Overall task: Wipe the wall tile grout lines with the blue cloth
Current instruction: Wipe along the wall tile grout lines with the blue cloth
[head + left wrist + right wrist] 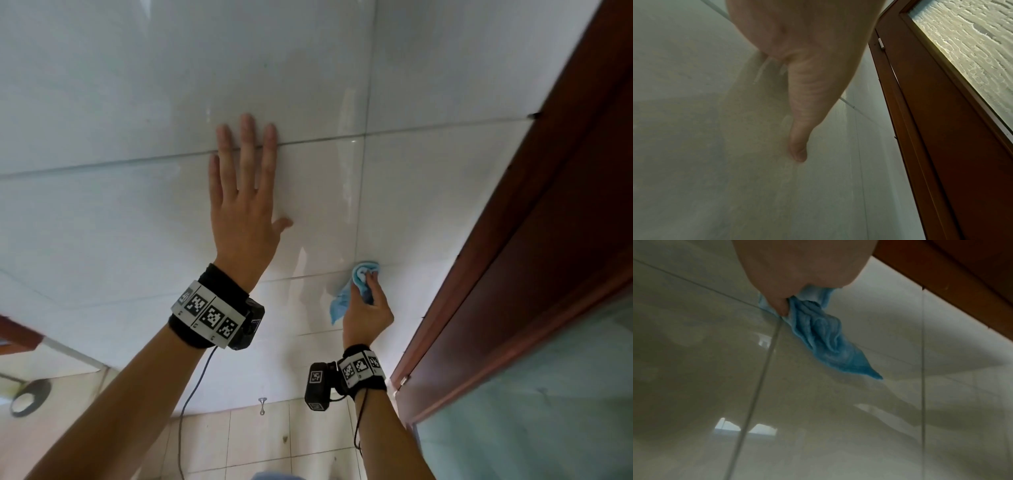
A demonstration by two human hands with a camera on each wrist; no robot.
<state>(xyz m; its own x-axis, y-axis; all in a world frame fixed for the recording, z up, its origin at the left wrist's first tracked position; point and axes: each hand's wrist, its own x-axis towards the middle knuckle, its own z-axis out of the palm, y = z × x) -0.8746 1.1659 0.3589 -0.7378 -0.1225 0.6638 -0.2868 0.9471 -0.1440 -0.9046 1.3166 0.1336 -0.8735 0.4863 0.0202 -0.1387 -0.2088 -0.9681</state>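
- Head view: left hand [239,209] lies flat on the glossy white tiled wall [102,102], fingers straight and spread, holding nothing; three fingertips cross a horizontal grout line [325,139].
- Lower and to the right, the right hand [368,308] has its fingers curled round a bunched light-blue cloth [356,284] and presses it to the wall where a lower horizontal grout line meets the vertical grout line [361,192]; a loose tail of cloth hangs left of the hand.
- Only this view shows both black wrist bands with square coded markers, the beige floor tiles [257,442] and a small metal wall hook [262,404].
- Left wrist view: the thumb [797,146] rests on the tile, and the reddish-brown wooden door frame [941,129] holds a textured frosted glass pane [972,48], detail the head view blurs.
- Right wrist view: the cloth's folds [824,337] touch the tile right at the grout crossing; the fingers themselves are mostly hidden behind the palm.
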